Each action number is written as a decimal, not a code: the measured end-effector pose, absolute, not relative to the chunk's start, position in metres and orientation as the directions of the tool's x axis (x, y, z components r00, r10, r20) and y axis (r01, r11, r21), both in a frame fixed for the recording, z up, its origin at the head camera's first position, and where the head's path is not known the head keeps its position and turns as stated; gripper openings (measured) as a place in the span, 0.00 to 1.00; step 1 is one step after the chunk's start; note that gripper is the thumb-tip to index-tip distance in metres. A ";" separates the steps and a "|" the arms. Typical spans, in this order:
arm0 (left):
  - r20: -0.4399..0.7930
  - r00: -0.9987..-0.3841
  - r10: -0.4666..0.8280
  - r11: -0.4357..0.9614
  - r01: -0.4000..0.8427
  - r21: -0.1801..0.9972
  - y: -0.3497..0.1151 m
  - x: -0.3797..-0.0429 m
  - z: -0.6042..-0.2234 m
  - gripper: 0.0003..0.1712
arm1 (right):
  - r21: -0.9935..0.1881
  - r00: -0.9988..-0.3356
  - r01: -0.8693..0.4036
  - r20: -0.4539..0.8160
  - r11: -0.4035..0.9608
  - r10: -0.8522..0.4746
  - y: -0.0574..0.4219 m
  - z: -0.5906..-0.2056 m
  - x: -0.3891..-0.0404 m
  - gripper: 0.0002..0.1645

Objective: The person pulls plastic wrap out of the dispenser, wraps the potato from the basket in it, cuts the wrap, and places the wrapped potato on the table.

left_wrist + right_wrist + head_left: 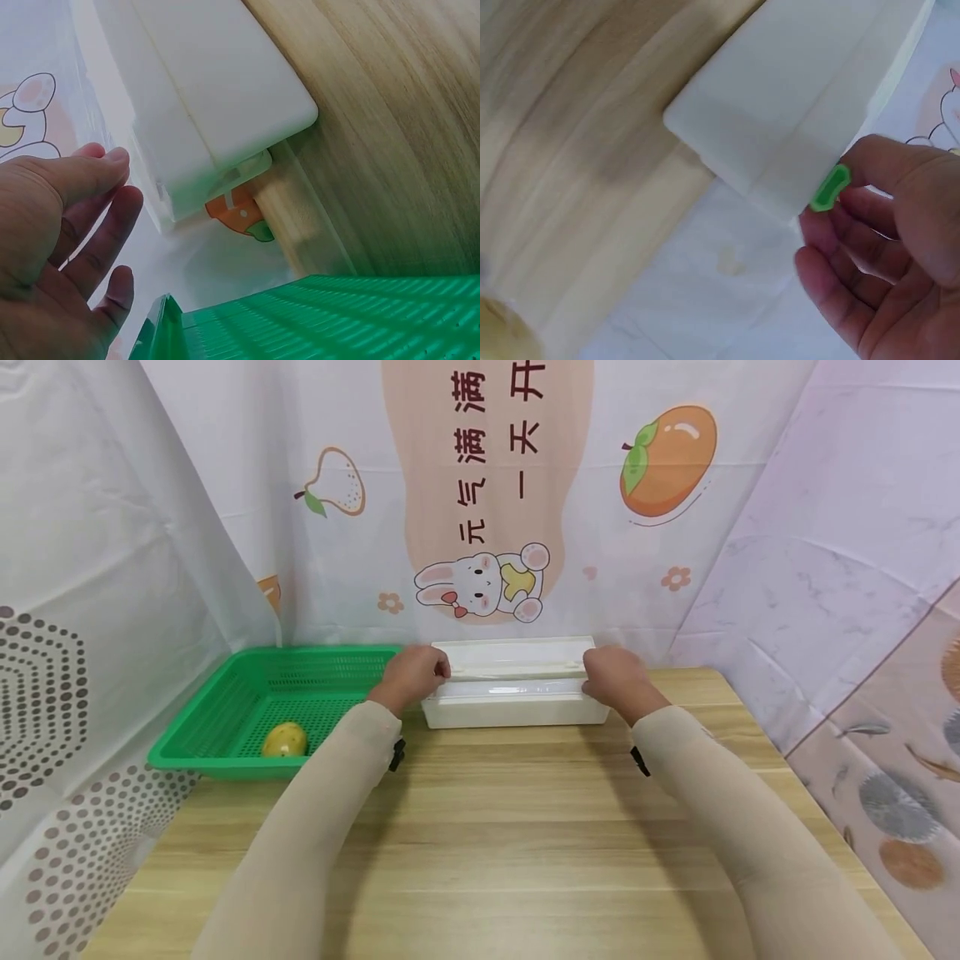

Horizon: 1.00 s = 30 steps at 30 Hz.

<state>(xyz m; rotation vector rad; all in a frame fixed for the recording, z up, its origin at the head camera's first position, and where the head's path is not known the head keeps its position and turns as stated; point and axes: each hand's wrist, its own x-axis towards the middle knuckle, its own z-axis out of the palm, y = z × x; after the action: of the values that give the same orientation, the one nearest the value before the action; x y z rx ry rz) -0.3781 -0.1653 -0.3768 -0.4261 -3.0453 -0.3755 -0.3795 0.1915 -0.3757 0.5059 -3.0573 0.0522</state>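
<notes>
A long white plastic wrap box (519,712) stands at the back of the table with its lid (517,653) raised. Clear plastic film (517,688) shines across its front opening, between the two hands. My left hand (411,677) is at the box's left end, thumb and fingertip brought together on the film's edge; the film is barely visible in the left wrist view. My right hand (618,681) pinches the film's other edge at the right end. In the right wrist view, a small green slider piece (830,187) sits against the box, right by the fingertips, which it partly hides.
A green plastic basket (213,767) stands left of the box, close to my left forearm, with a yellow round fruit or potato (285,740) inside. Printed cloth (322,568) hangs behind the wooden table (517,835) and along both sides.
</notes>
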 end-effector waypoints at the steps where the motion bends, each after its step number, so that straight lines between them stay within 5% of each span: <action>1: 0.083 -0.960 0.267 0.934 0.279 0.222 -0.165 -0.378 -0.377 0.04 | -0.001 -0.942 -0.333 0.047 0.943 -0.333 0.190 -0.374 -0.379 0.07; 11: 0.102 -0.956 0.275 0.934 0.291 0.207 -0.158 -0.378 -0.377 0.02 | 0.104 -0.931 -0.362 0.016 0.926 -0.365 0.191 -0.367 -0.385 0.08; 20: 0.109 -0.960 0.259 0.925 0.279 0.258 -0.167 -0.379 -0.375 0.08 | -0.047 -0.920 -0.391 0.054 0.919 -0.389 0.206 -0.367 -0.389 0.17; 30: 0.110 -0.983 0.148 0.923 0.178 0.342 -0.174 -0.373 -0.372 0.07 | -0.156 -0.929 -0.370 0.074 0.916 -0.363 0.207 -0.374 -0.384 0.10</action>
<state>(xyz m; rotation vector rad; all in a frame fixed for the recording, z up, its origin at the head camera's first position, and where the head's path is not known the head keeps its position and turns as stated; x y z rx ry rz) -0.3731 -0.1745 -0.3724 -0.2548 -2.9999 -0.5454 -0.3844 0.2074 -0.3738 0.5803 -3.0324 0.2594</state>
